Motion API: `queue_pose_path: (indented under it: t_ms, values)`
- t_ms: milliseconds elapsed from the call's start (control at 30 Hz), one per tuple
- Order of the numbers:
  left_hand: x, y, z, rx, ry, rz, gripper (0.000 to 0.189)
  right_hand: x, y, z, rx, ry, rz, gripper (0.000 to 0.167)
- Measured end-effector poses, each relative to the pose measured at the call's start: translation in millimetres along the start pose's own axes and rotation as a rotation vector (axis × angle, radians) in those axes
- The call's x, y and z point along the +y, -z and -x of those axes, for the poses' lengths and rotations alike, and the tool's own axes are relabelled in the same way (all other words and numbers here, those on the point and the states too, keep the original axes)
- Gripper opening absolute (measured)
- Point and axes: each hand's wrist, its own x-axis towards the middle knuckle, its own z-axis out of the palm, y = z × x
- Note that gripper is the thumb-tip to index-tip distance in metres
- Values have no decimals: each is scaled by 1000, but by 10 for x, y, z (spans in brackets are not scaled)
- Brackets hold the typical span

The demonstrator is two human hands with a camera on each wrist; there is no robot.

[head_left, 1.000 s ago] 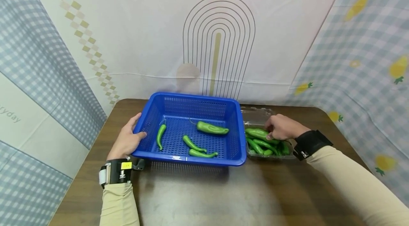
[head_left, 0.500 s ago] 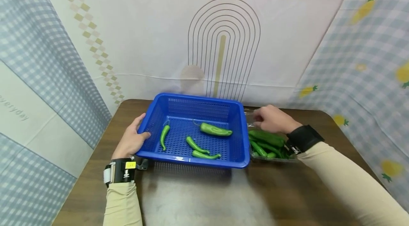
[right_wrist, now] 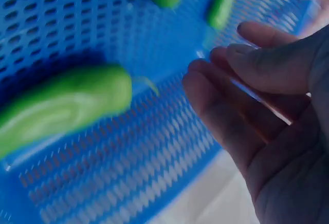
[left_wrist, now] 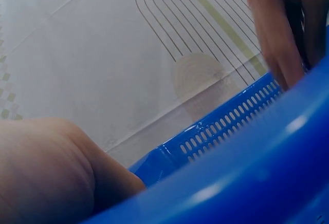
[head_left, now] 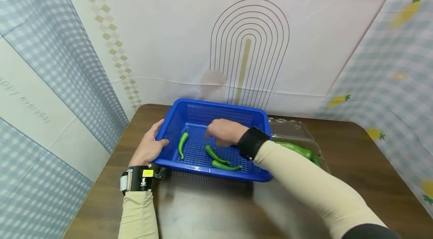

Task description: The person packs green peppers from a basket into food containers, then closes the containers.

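Note:
A blue plastic basket (head_left: 196, 169) stands on the table, tipped slightly in view. My left hand (head_left: 149, 147) grips its left rim, thumb over the inner wall and fingers outside. My right hand (head_left: 224, 132) hovers over the basket's middle; in the right wrist view its fingers (right_wrist: 205, 90) are loosely bent, with nothing seen between them and the thumb. Three slim green chili peppers lie in the basket: one at left (head_left: 183, 145) and a pair near the front (head_left: 226, 165). A larger green pepper (right_wrist: 77, 98), hidden by my right hand in the head view, shows in the right wrist view.
A clear plastic clamshell box (head_left: 291, 130) with its lid raised sits right of the basket, holding green peppers (head_left: 297, 149) partly hidden by my right forearm. The brown wooden table (head_left: 352, 148) meets a cloth backdrop (head_left: 162, 43) behind.
My right hand has left the peppers in the clear box, lifted, and swung left over the basket. My left hand stays on the rim. The whole view has shifted slightly.

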Motion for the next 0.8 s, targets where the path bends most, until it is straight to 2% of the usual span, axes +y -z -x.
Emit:
queue_pose_path:
  t_ms: [67,167,267,367,633,800]
  values:
    - [-4,-14,-13,-1,-7,8,78,-71,-82,-119,-71,-2,51,47]
    - [-10,-19,-18,-4,-17,9,78,-118,-198,-233,-131,51,149,40]
    - [-21,4,-13,2,-26,-5,78,-103,-295,-304,-139,139,247,27]
    - [-22,22,3,8,-33,-17,78,-43,-367,-315,-119,163,296,24]
    - [-22,32,20,14,-53,-20,78,139,-392,-213,-111,63,271,40]
    - [-21,23,8,13,-53,-16,79,223,-368,-128,-105,54,206,25]
